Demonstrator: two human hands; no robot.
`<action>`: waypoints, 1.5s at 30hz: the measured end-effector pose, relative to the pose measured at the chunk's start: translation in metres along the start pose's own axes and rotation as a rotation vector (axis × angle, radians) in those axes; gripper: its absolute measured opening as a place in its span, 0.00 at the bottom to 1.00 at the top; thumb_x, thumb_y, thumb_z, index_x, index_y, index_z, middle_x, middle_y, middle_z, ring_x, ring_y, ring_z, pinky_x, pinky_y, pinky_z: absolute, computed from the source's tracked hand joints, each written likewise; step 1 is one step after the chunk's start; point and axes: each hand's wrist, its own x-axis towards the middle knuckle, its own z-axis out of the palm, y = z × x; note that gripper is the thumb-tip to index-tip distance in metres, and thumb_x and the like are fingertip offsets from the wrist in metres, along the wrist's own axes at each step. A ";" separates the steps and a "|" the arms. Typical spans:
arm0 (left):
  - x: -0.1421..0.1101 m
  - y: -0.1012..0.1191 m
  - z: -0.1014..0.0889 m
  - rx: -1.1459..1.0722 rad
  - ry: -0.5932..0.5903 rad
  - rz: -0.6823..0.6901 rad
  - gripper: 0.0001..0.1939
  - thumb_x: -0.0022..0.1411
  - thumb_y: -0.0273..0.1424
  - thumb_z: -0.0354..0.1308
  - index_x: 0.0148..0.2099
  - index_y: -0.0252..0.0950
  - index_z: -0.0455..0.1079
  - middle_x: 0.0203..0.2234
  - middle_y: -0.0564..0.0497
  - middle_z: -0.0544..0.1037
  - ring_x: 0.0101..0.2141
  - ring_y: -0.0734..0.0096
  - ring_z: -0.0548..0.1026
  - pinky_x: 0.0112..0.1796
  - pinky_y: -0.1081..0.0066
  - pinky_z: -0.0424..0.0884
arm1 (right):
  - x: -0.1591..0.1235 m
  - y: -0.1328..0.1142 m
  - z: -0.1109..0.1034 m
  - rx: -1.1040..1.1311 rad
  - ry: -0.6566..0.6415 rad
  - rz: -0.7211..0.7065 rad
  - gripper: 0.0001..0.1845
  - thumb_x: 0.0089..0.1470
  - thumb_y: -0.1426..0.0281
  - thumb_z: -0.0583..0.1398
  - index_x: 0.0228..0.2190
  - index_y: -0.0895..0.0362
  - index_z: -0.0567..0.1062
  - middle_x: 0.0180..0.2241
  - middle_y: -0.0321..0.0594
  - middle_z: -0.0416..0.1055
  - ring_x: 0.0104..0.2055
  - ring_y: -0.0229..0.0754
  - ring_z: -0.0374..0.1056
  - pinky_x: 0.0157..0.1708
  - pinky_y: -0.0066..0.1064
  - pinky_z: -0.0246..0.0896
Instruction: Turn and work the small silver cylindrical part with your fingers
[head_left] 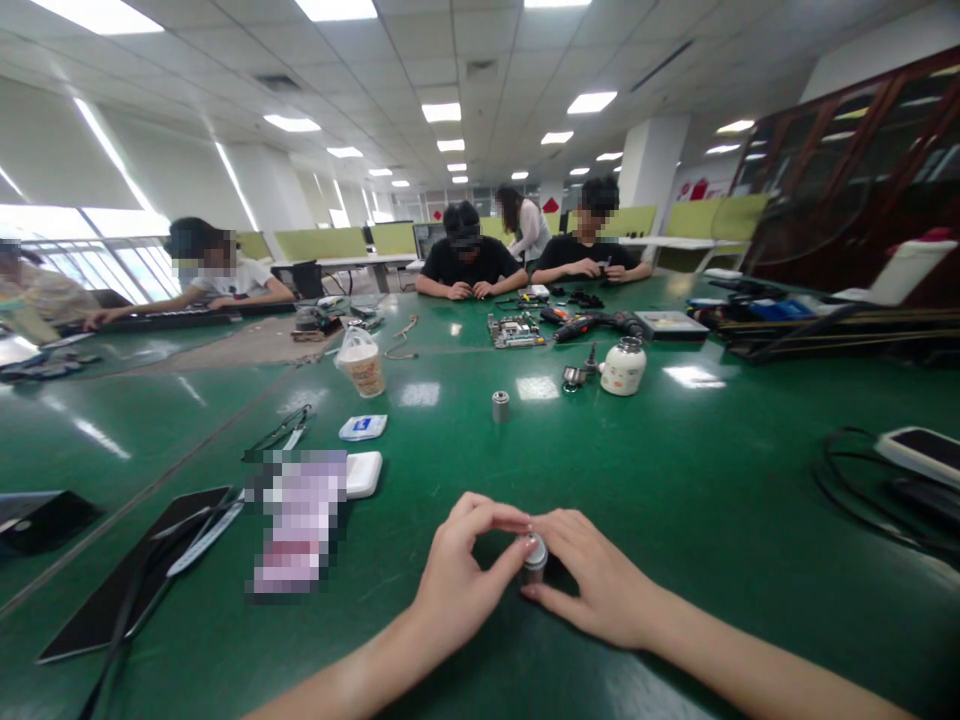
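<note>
Head view, my left hand (465, 570) and right hand (600, 585) grasping a silver cylinder (535, 562), near, second cylinder (500, 408) upright, farther.

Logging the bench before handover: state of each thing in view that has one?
Near cylinder: upright, held
Left hand: thumb on cylinder's top
Right hand: fingers and thumb around cylinder
Far cylinder: upright, untouched
Drink cup: upright
White bottle: upright; open or capped, unclear
Power drill: lying down
White packet: lying flat
Ceiling lights: on
</note>
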 end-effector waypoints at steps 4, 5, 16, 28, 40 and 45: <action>0.009 -0.016 -0.007 0.138 0.114 -0.022 0.03 0.61 0.28 0.62 0.39 0.39 0.76 0.36 0.49 0.79 0.40 0.64 0.76 0.43 0.63 0.73 | 0.001 -0.001 -0.001 -0.027 -0.020 0.032 0.20 0.57 0.62 0.62 0.49 0.57 0.70 0.51 0.48 0.71 0.51 0.51 0.65 0.52 0.46 0.59; 0.011 -0.023 -0.010 0.197 0.121 -0.039 0.04 0.61 0.29 0.62 0.39 0.40 0.76 0.36 0.49 0.80 0.40 0.63 0.76 0.44 0.61 0.72 | 0.001 -0.001 0.000 -0.035 -0.023 0.039 0.21 0.57 0.61 0.62 0.49 0.57 0.70 0.52 0.49 0.71 0.52 0.52 0.65 0.53 0.46 0.58; 0.012 -0.036 -0.015 0.268 0.074 -0.073 0.02 0.58 0.29 0.65 0.36 0.39 0.78 0.32 0.49 0.80 0.39 0.61 0.76 0.44 0.58 0.73 | 0.002 -0.001 0.000 -0.040 -0.041 0.071 0.21 0.56 0.61 0.62 0.49 0.56 0.71 0.53 0.47 0.70 0.52 0.52 0.64 0.53 0.47 0.58; 0.001 -0.011 -0.002 -0.005 -0.039 -0.041 0.04 0.57 0.27 0.66 0.36 0.40 0.78 0.33 0.49 0.73 0.38 0.64 0.75 0.40 0.65 0.76 | 0.002 0.001 0.003 -0.020 -0.045 0.046 0.22 0.57 0.62 0.62 0.51 0.55 0.68 0.51 0.45 0.70 0.51 0.50 0.63 0.52 0.44 0.56; 0.001 -0.002 -0.003 0.126 -0.113 0.093 0.15 0.58 0.28 0.65 0.48 0.39 0.72 0.38 0.48 0.78 0.43 0.60 0.72 0.45 0.60 0.68 | 0.001 0.000 0.002 -0.008 -0.030 0.036 0.21 0.58 0.63 0.62 0.51 0.55 0.67 0.50 0.44 0.70 0.49 0.49 0.62 0.51 0.43 0.57; -0.001 -0.003 -0.002 0.023 -0.220 0.090 0.15 0.63 0.25 0.59 0.52 0.41 0.71 0.42 0.47 0.75 0.46 0.63 0.71 0.48 0.62 0.68 | 0.002 0.002 0.004 -0.017 -0.013 0.032 0.22 0.57 0.64 0.62 0.51 0.56 0.67 0.47 0.44 0.70 0.47 0.49 0.63 0.48 0.43 0.58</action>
